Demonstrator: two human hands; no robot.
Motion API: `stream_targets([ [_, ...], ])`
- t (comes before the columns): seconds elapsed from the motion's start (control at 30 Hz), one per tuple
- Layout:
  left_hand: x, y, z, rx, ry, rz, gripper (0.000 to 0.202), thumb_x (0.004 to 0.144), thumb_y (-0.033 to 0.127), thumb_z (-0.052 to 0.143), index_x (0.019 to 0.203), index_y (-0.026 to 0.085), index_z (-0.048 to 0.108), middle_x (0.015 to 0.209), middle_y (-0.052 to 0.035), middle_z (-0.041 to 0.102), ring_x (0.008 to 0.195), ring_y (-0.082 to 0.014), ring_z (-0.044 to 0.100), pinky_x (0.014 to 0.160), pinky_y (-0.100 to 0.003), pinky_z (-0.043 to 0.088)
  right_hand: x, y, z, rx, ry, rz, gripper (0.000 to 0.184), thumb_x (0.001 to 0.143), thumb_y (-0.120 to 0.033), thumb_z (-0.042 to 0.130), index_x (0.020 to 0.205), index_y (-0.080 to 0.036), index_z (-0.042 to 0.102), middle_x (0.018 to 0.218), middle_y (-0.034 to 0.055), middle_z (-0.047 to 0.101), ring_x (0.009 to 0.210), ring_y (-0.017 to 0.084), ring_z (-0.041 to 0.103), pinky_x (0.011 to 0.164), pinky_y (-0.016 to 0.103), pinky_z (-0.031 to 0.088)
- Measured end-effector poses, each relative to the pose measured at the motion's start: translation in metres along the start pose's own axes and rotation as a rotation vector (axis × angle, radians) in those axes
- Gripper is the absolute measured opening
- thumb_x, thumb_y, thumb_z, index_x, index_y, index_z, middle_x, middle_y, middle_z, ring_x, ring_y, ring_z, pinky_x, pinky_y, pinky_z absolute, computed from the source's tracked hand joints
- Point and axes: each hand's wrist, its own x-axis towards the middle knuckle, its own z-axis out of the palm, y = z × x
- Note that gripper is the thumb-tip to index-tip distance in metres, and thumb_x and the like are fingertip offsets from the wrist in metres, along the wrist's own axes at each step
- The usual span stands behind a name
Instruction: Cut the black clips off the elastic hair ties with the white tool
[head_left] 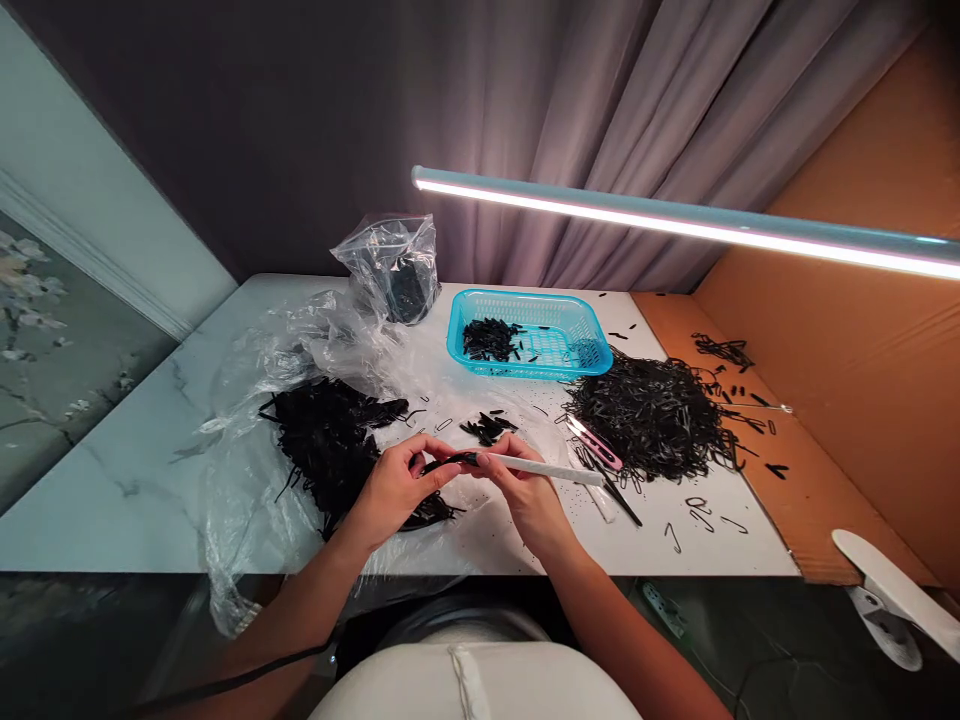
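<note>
Fingers of the left hand (pixel 397 487) are closed on a black strip (pixel 466 459), and the right hand (pixel 527 493) pinches the white stick (pixel 551 466) beside the strip's end. Both are above the table (pixel 135 470), near the middle of its front edge. I judge the strip is being worked with the stick; the next move seems to need a steady pinch. The strip looks narrow, slightly shiny, partly hidden by fingers.

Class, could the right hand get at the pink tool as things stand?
Probably yes, once its grip is free: the right hand appears to hold a white stick. The pink tool lies nearby, its handle uncovered, beside the dark pile; nothing seems to block it.
</note>
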Motion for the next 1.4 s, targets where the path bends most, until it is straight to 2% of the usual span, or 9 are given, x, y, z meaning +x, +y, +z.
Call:
stream_targets([
  [0.07,-0.001,0.002,-0.002,0.059,0.050,0.005,0.031,0.073,0.044,0.075,0.089,0.018,0.069,0.066,0.0033,0.053,0.057,-0.0101,0.035,0.054,-0.024,0.026,-0.001,-0.002,0.001,-0.007,-0.010,0.000,0.026,0.085,-0.041,0.068,0.081,-0.019,0.053,0.097,0.0052,0.072,0.094,0.020,0.068,0.087,0.033,0.048],
  [0.17,-0.002,0.003,-0.003,0.015,0.048,0.043,0.032,0.073,0.039,0.077,0.096,0.019,0.067,0.076,0.0026,0.059,0.057,-0.0086,0.032,0.054,-0.024,0.027,-0.003,-0.004,0.003,-0.037,-0.006,-0.009,0.025,0.086,-0.040,0.066,0.080,-0.020,0.053,0.099,0.0050,0.073,0.096,0.020,0.068,0.087,0.033,0.047],
  [0.23,-0.003,0.003,-0.003,-0.051,0.042,0.056,0.033,0.074,0.033,0.077,0.102,0.020,0.065,0.084,0.0014,0.063,0.057,-0.0079,0.035,0.056,-0.023,0.031,-0.003,-0.006,0.004,-0.055,-0.006,-0.024,0.025,0.087,-0.039,0.066,0.079,-0.020,0.052,0.099,0.0049,0.073,0.097,0.020,0.068,0.087,0.032,0.047],
  [0.47,-0.005,0.007,0.002,-0.284,0.060,0.065,0.033,0.071,0.021,0.079,0.103,0.022,0.069,0.079,0.0017,0.064,0.075,-0.0114,0.058,0.072,-0.023,0.047,-0.007,-0.011,0.009,-0.055,-0.043,-0.086,0.026,0.089,-0.041,0.062,0.080,-0.020,0.050,0.099,0.0048,0.073,0.094,0.021,0.068,0.085,0.034,0.047],
  [0.7,-0.015,0.011,0.001,-0.462,0.023,0.160,0.019,0.077,0.025,0.076,0.095,0.021,0.075,0.074,-0.0010,0.066,0.068,-0.0118,0.059,0.064,-0.024,0.049,0.000,-0.002,0.005,-0.199,0.081,-0.141,0.024,0.089,-0.043,0.061,0.082,-0.020,0.057,0.098,0.0056,0.072,0.091,0.020,0.067,0.085,0.035,0.047],
  [0.83,-0.017,0.018,-0.003,-0.406,0.079,0.131,0.031,0.069,0.024,0.082,0.099,0.021,0.072,0.074,0.0009,0.062,0.070,-0.0109,0.056,0.067,-0.022,0.047,0.001,-0.002,0.001,0.015,0.044,-0.045,0.028,0.086,-0.041,0.065,0.079,-0.019,0.050,0.102,0.0073,0.072,0.092,0.021,0.069,0.084,0.035,0.048],
  [0.93,-0.014,0.018,-0.004,-0.356,0.079,0.105,0.031,0.072,0.026,0.080,0.101,0.020,0.069,0.073,0.0023,0.058,0.070,-0.0099,0.052,0.066,-0.022,0.042,-0.002,-0.007,0.004,0.105,-0.015,-0.052,0.028,0.086,-0.039,0.067,0.079,-0.020,0.048,0.103,0.0074,0.072,0.090,0.020,0.069,0.078,0.033,0.049],
  [1.2,-0.015,0.015,-0.007,-0.274,-0.014,0.086,0.040,0.079,0.029,0.074,0.114,0.022,0.057,0.074,0.0033,0.058,0.064,-0.0098,0.047,0.060,-0.023,0.035,-0.008,-0.018,0.009,-0.021,-0.101,-0.064,0.027,0.085,-0.040,0.067,0.077,-0.020,0.049,0.102,0.0051,0.072,0.076,0.015,0.063,0.072,0.032,0.051],
  [1.4,-0.015,0.015,-0.009,-0.214,-0.011,0.101,0.038,0.081,0.029,0.072,0.115,0.022,0.056,0.074,0.0032,0.058,0.066,-0.0105,0.046,0.061,-0.024,0.035,-0.008,-0.017,0.009,-0.006,-0.137,-0.052,0.027,0.085,-0.041,0.067,0.078,-0.020,0.050,0.105,0.0058,0.071,0.078,0.015,0.063,0.070,0.031,0.051],
])
